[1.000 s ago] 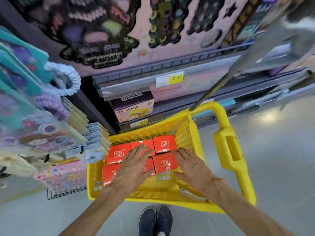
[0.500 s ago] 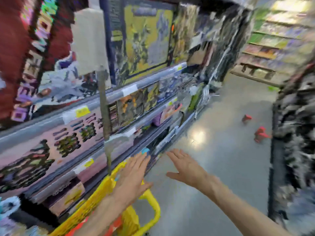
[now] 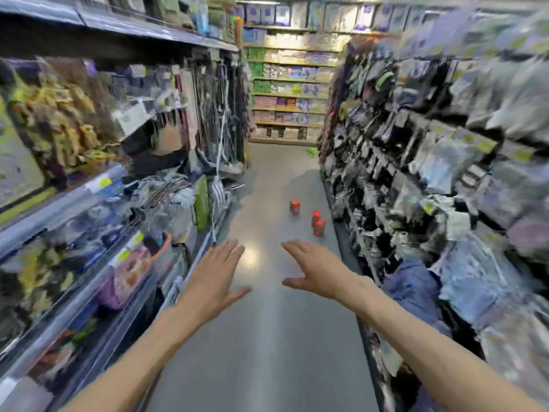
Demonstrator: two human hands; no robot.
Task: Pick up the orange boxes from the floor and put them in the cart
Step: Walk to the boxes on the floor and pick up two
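Observation:
Three orange boxes stand on the grey aisle floor ahead: one (image 3: 294,206) further off, and two close together (image 3: 316,217) (image 3: 319,228) near the right-hand shelving. My left hand (image 3: 214,278) and my right hand (image 3: 315,269) are stretched out in front of me at mid height, fingers spread and straight, holding nothing. Both hands are well short of the boxes. The yellow cart is out of view.
Shelving racks full of hanging goods line the aisle on the left (image 3: 89,203) and right (image 3: 430,173). More shelves (image 3: 285,93) close the far end. A green object (image 3: 312,150) lies on the floor far ahead. The view is blurred.
My view has swung from the cart with its orange boxes to straight down the aisle. My hands left the cart and now hover spread in the air. The cart has dropped out of view.

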